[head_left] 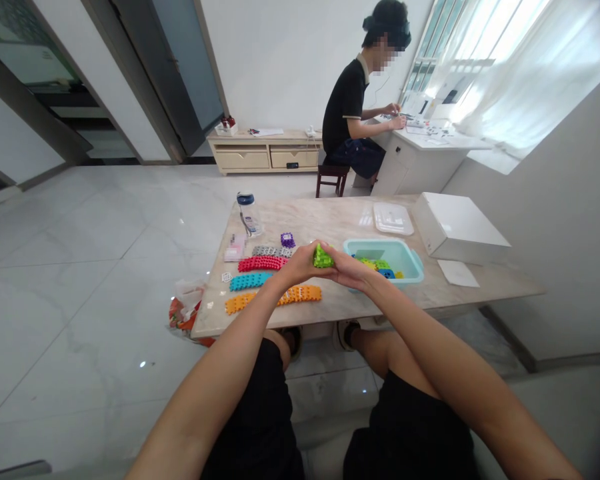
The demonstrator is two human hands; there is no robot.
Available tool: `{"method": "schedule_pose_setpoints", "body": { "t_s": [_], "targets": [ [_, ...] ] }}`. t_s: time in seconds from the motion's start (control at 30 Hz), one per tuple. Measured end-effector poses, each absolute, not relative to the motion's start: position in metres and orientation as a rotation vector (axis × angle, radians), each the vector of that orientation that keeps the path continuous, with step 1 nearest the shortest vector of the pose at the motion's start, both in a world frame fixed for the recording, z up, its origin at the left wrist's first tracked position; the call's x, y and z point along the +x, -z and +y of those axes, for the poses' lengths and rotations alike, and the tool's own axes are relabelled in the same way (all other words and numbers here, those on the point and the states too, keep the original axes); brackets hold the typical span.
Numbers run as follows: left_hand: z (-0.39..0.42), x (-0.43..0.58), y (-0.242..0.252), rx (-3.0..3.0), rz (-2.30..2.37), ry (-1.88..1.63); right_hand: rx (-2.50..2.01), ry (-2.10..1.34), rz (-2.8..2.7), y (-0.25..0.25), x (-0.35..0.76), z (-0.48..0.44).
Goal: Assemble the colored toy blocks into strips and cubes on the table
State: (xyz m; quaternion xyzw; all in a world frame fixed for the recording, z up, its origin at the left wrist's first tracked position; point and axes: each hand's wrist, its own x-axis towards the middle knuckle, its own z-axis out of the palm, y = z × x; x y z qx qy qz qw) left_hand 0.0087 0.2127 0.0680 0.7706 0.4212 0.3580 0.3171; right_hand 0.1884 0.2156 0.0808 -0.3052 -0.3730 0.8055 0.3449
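My left hand (303,261) and my right hand (347,265) meet above the low marble table (330,303), both closed on a small green toy block piece (323,257) held between them. Below and to the left lie rows of joined pieces: a grey row (273,251), a red row (261,263), a blue row (249,281) and an orange row (275,299). A small purple piece (288,239) lies behind them. Right of my hands stands a light blue plastic tub (385,253) with several coloured pieces inside.
A clear lid (393,218) and a white box (457,229) sit on the table's right side, with a sheet of paper (457,273) in front. A water bottle (247,215) lies at the back left. Another person sits at a white desk (420,147) by the window.
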Motion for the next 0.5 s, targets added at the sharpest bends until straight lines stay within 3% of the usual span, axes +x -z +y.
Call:
{"method": "schedule_pose_setpoints", "body": {
  "t_s": [0.5],
  "targets": [
    [0.208,0.018,-0.078,1.999,1.036,-1.017,-0.77,-2.085,-1.057,-0.083,0.195,0.216]
  ]
}}
